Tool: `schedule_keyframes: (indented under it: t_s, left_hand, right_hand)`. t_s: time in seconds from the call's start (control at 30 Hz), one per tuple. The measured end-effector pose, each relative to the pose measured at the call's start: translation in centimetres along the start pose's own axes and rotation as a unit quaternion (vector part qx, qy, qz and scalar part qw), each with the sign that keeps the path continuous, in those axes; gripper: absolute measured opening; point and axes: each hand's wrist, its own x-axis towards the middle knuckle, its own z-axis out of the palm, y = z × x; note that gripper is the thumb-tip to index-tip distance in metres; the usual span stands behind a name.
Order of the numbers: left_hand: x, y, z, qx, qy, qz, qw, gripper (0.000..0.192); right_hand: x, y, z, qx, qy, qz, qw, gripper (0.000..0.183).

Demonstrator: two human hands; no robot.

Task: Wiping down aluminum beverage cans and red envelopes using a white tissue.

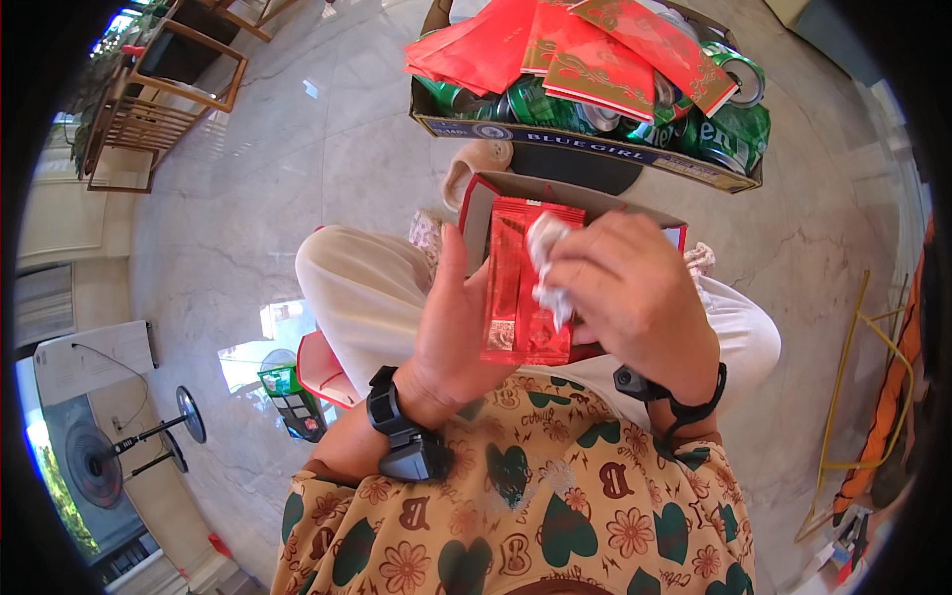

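Observation:
My left hand (454,335) supports a flat red foil packet (509,275) from below, its thumb standing away from the packet's left edge. The sealed packet bears writing and a printed code. In my right hand (632,297) is a crumpled white tissue (549,238), bunched between the fingertips and lying against the packet's right side. That hand is slightly blurred and covers part of the packet. Behind both hands, between my knees, stands an open red-edged paper bag or box (535,186); its inside is mostly hidden.
A cardboard tray (454,131) of green drink cans (547,104) stands ahead, with red envelopes (476,48) on top. Near it lies a beige slipper (476,167). On the left are a green pouch (291,398), a pedestal fan (93,465) and a wooden chair (141,111). A yellow metal frame (844,372) is at right.

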Motion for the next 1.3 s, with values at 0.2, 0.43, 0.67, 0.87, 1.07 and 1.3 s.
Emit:
schedule_keyframes:
  t_s: [0.2, 0.43, 0.67, 0.87, 1.07, 1.3]
  left_hand:
    - [0.4, -0.6, 1.7, 0.061, -0.026, -0.01, 0.998, 0.081]
    - [0.6, -0.1, -1.0, -0.065, -0.065, 0.036, 0.995, 0.064]
    - [0.4, -0.3, 0.8, 0.05, 0.068, 0.021, 0.996, 0.063]
    - [0.1, -0.3, -0.7, -0.017, 0.007, 0.063, 0.998, 0.062]
    - [0.7, -0.4, 1.5, 0.045, 0.058, 0.035, 0.997, 0.065]
    - [0.4, -0.4, -0.5, -0.029, 0.045, 0.047, 0.997, 0.063]
  right_hand:
    - [0.3, -2.3, 2.1, 0.064, -0.014, -0.071, 0.995, 0.026]
    - [0.5, 0.0, 1.2, -0.026, 0.031, -0.012, 0.999, 0.022]
    - [0.7, -2.1, 2.9, 0.115, 0.014, -0.078, 0.99, 0.022]
    - [0.9, -0.3, 1.7, -0.011, 0.023, -0.031, 0.999, 0.022]
    - [0.5, -2.3, 2.8, 0.105, -0.024, -0.083, 0.991, 0.02]
    - [0.7, 1.0, 2.2, -0.001, 0.023, -0.027, 0.999, 0.019]
